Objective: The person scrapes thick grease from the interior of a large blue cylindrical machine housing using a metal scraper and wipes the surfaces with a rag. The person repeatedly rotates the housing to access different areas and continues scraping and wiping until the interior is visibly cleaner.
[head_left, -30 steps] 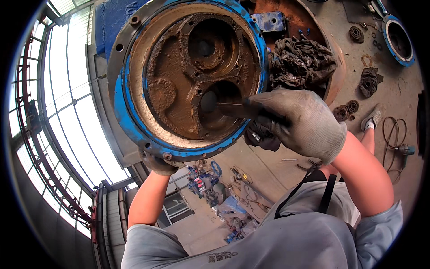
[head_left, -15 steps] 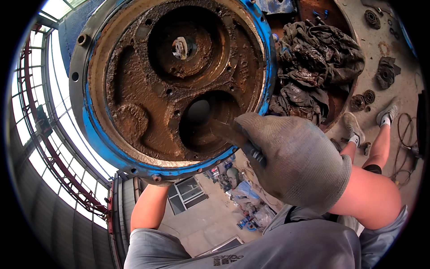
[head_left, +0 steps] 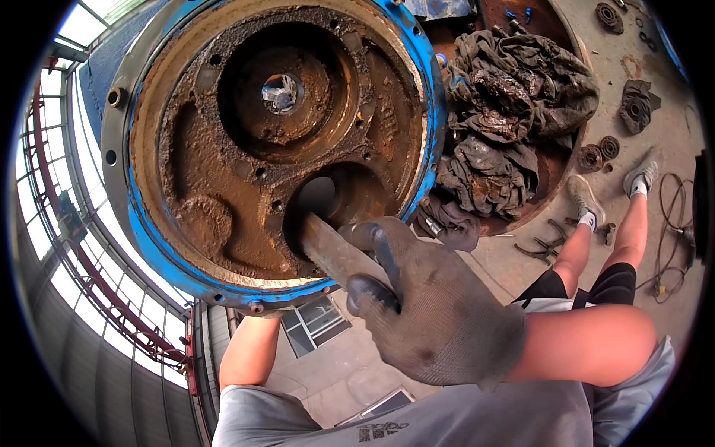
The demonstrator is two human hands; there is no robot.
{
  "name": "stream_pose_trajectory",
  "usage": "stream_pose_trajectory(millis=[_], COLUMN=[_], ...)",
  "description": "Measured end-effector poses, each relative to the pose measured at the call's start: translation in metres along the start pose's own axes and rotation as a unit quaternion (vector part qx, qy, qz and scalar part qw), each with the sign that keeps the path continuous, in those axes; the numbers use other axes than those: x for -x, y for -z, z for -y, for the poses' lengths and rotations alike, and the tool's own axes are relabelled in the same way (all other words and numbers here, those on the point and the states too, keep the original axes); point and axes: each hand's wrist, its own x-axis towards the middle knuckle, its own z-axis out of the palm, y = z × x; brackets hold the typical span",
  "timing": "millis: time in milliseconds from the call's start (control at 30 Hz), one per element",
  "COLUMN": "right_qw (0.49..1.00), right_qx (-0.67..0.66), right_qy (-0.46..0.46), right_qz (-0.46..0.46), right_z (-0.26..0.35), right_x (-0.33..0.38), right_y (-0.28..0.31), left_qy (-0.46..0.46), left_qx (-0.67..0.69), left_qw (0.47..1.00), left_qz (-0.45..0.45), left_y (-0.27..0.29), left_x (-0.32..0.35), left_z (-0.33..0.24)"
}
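Note:
My right hand (head_left: 439,305), in a dirty knitted work glove, is closed around a flat, grimy scraper-like bar (head_left: 346,257). The bar's far end reaches into the lower round bore (head_left: 346,190) of a big rusty housing (head_left: 246,197), at the bore's left lower wall. Brown grime coats the housing's face, and a blue flanged rim (head_left: 160,249) runs around it. A larger bore (head_left: 287,56) above has a small through hole in its middle. My left forearm (head_left: 249,350) rises to the housing's lower edge; the left hand's fingers are hidden behind it.
Dark oily rags (head_left: 514,97) are heaped in a rusty round tray (head_left: 570,45) at right. Round metal parts (head_left: 590,156) lie on the floor beyond. Another person's legs (head_left: 629,231) stand at right, near a cable (head_left: 674,223) and a dark clawed tool (head_left: 547,242).
My right hand has moved left and down with the bar, and more of the bar now shows. The view has shifted, so the housing sits slightly further left.

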Motion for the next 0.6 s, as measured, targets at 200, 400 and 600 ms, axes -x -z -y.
stream_pose_trajectory(millis=[200,400,600], right_qw=[0.875,0.825,0.895], right_qx=[-0.3,-0.503,-0.395], right_qy=[-0.38,-0.243,-0.182], right_qz=[0.018,-0.085,-0.103], right_z=[0.059,0.028,-0.014], right_x=[-0.027,-0.01,0.007], right_y=[0.005,-0.02,-0.012], left_qy=[0.023,0.053,0.101], left_qx=[0.011,0.019,0.051], left_qw=[0.999,0.996,0.992], left_qz=[-0.027,-0.067,-0.049], left_y=[0.001,0.007,0.016], left_x=[0.001,0.009,0.008], left_z=[0.0,-0.005,-0.011])
